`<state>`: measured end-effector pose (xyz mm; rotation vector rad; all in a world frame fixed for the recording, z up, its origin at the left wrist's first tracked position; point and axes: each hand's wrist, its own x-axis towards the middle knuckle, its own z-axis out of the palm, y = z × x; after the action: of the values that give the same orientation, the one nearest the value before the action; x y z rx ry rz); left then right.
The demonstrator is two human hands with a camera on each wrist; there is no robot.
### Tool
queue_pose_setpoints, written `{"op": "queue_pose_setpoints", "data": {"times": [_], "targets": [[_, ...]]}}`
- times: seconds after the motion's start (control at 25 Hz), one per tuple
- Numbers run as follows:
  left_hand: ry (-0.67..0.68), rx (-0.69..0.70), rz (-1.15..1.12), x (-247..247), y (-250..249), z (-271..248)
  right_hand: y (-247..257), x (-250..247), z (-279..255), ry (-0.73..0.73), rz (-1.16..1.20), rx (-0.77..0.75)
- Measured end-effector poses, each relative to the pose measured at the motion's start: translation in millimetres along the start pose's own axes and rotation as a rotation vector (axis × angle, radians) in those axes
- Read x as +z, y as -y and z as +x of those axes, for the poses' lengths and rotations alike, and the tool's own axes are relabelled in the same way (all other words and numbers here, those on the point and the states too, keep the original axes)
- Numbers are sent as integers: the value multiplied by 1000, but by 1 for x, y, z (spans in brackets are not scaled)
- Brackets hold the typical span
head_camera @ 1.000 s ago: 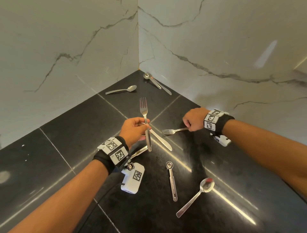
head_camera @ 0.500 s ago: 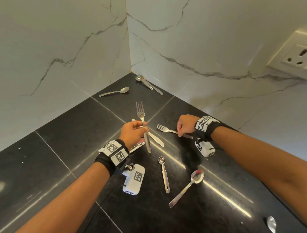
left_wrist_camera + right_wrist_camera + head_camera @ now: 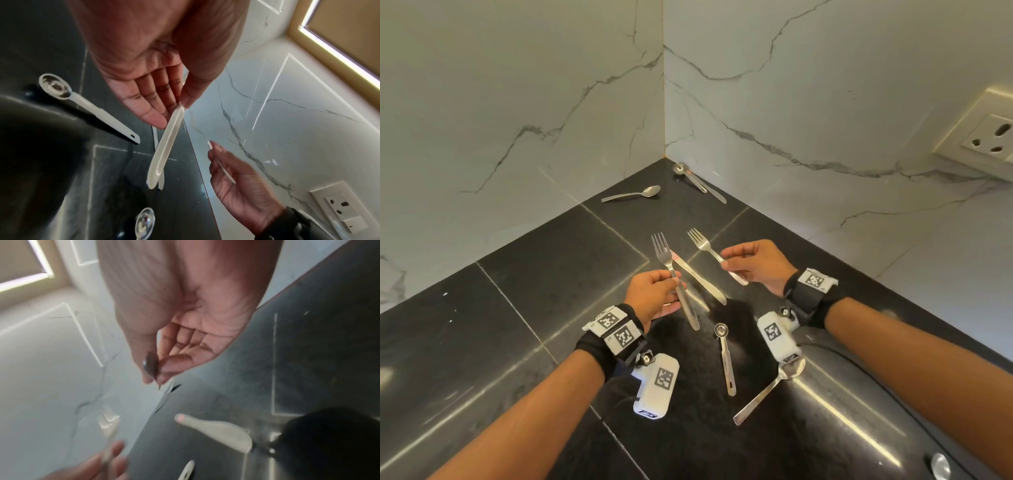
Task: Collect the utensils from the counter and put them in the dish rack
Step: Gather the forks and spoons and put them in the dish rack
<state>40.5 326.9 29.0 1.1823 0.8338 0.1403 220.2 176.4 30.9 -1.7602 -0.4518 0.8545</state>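
Observation:
My left hand (image 3: 674, 279) pinches a steel fork (image 3: 671, 270) by the handle between thumb and fingers, tines pointing away above the black counter (image 3: 534, 308). The left wrist view shows that handle (image 3: 164, 146) hanging from the fingertips. My right hand (image 3: 726, 260) grips a second fork (image 3: 702, 243) off the counter, tines toward the corner. Beneath them a table knife (image 3: 698, 281) lies flat. Closer to me lie a measuring spoon (image 3: 724, 356) and a spoon (image 3: 770, 390). No dish rack is in view.
In the far corner lie a spoon (image 3: 633, 195) and a measuring spoon crossed with a knife (image 3: 698, 181). Another spoon bowl (image 3: 940, 466) shows at the bottom right. Marble walls close off the back and right; a wall socket (image 3: 989, 133) sits at the right.
My right hand has lifted the second fork off the counter and swung its tines toward the corner. My left hand keeps its fork, shifted slightly.

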Motion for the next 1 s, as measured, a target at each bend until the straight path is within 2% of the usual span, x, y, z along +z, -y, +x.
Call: {"op": "queue_pose_setpoints", "data": {"times": [0.08,0.24,0.32,0.64,1.0], "targets": [[13,-29,-68,3,1,-4,3,22,-12,25,103,-19],[20,25,-130,6,1,-7,3,58,-28,60,58,-35],[-2,47,-130,3,2,-9,3,67,-33,58,-16,-97],[5,28,-98,-6,8,-10,-4,73,-38,50,-236,-224],[45,61,-122,-5,9,-13,-8,77,-51,-23,-373,-215]]}}
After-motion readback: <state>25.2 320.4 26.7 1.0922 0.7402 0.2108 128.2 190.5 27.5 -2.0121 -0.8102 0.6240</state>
